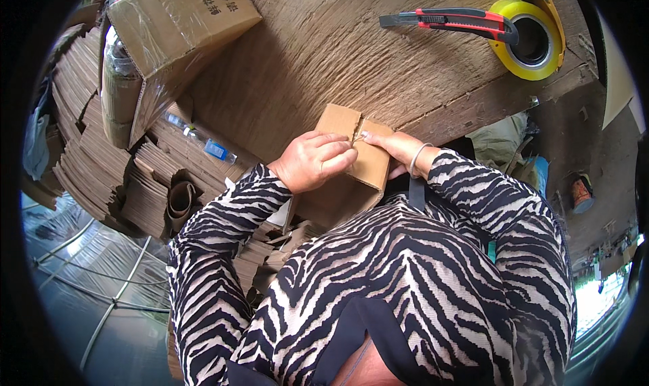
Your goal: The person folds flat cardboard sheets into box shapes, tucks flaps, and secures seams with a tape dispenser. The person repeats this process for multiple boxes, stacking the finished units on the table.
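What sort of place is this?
Probably a makeshift packing spot, perhaps in a shed: stacks of flattened cardboard fill the left side, and a wooden table bears a yellow tape roll and a box cutter.

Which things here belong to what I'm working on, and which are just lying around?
Belong to the job:
- Small cardboard box, under your left hand and right hand
- Probably the tape roll and cutter, both untouched

Apparently lying about:
- Clear plastic bottle
- Orange-red container
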A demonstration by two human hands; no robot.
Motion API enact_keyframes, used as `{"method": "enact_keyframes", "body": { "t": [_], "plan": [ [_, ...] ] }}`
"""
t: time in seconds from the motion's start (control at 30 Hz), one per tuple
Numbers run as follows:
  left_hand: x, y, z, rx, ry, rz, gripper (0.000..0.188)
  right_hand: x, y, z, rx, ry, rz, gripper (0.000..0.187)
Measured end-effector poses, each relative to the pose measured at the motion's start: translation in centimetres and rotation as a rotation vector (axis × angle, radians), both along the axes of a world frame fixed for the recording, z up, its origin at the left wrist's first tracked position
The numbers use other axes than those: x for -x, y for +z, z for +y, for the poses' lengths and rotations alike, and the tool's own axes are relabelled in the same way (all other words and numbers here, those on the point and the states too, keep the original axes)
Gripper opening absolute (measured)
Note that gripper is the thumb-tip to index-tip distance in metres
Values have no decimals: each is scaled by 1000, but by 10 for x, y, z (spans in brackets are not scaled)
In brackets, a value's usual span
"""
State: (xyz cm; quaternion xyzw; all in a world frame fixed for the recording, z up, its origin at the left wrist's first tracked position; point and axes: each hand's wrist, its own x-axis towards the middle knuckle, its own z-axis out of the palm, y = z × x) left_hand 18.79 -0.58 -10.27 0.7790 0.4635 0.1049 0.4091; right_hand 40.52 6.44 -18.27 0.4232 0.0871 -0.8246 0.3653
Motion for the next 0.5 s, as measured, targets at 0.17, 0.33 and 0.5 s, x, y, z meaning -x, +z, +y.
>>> {"method": "enact_keyframes", "body": {
  "t": [0.17,0.33,0.5],
  "plan": [
    [3,2,5,-41,-86,-33,29,-1,2,1,-133,132,18,69],
    [3,0,1,-23,-68,-47,26,-8,6,19,-355,580,275,69],
    [4,1,1,9,-63,-56,26,-15,41,10,-989,302,407,40]
  ]
}}
